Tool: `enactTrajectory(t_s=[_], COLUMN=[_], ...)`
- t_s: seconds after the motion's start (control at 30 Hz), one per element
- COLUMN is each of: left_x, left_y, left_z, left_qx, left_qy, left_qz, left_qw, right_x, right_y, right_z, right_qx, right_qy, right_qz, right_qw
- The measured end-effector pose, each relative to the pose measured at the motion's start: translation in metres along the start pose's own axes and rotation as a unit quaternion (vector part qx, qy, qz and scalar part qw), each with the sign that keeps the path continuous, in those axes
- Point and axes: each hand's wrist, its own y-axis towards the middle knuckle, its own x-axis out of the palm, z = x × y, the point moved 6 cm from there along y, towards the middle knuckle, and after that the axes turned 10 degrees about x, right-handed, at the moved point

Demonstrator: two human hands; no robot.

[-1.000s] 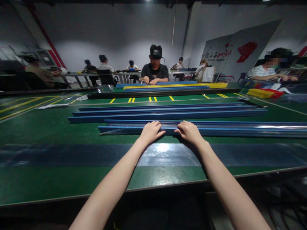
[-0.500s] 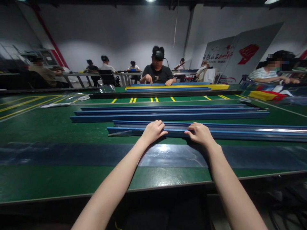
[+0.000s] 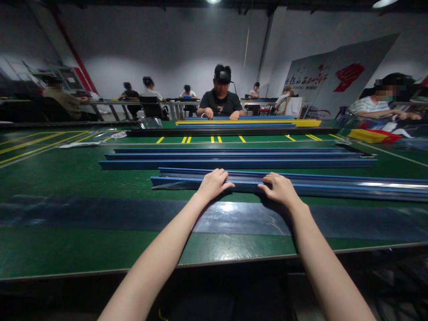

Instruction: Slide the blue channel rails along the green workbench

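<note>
A long blue rail (image 3: 334, 186) lies across the green table (image 3: 67, 178), running from the middle out past the right edge of view. My left hand (image 3: 213, 183) rests on it with fingers curled over its near edge. My right hand (image 3: 279, 188) grips the same rail a little to the right, fingers bent over the top. A clear glossy plastic strip (image 3: 234, 218) lies flat on the table just in front of the rail, under my wrists.
Three more long blue rails (image 3: 234, 157) lie side by side behind the held one. Across the table a person in a black shirt (image 3: 220, 100) handles yellow and blue rails (image 3: 247, 122). Other people sit at tables behind and at the right.
My right hand has slid to the right along the rail, widening the gap between my hands. The rail's left end sits a little further right in the view.
</note>
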Motion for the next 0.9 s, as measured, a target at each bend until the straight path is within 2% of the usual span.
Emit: enactTrajectory(t_s=[0.27, 0.4, 0.53, 0.67, 0.9], left_x=[-0.003, -0.005, -0.006, -0.006, -0.013], left_y=[0.001, 0.004, 0.002, -0.009, -0.035], left_z=[-0.004, -0.004, -0.004, -0.011, -0.038], left_qx=[-0.003, 0.006, 0.041, 0.064, 0.043], left_qy=[0.003, -0.001, -0.013, -0.007, 0.041], left_qz=[-0.018, -0.034, -0.065, -0.090, -0.089], left_qw=[1.000, 0.999, 0.997, 0.994, 0.994], right_x=[0.002, 0.003, 0.007, 0.008, 0.012], right_y=[0.000, 0.000, -0.001, -0.002, -0.001], right_z=[0.001, -0.012, -0.030, -0.042, -0.052], right_qx=[0.004, -0.016, -0.049, -0.068, -0.077], right_qy=[0.021, 0.027, 0.016, 0.012, 0.019], right_qz=[-0.003, -0.004, -0.010, -0.018, -0.026], right_qw=[1.000, 1.000, 0.999, 0.997, 0.997])
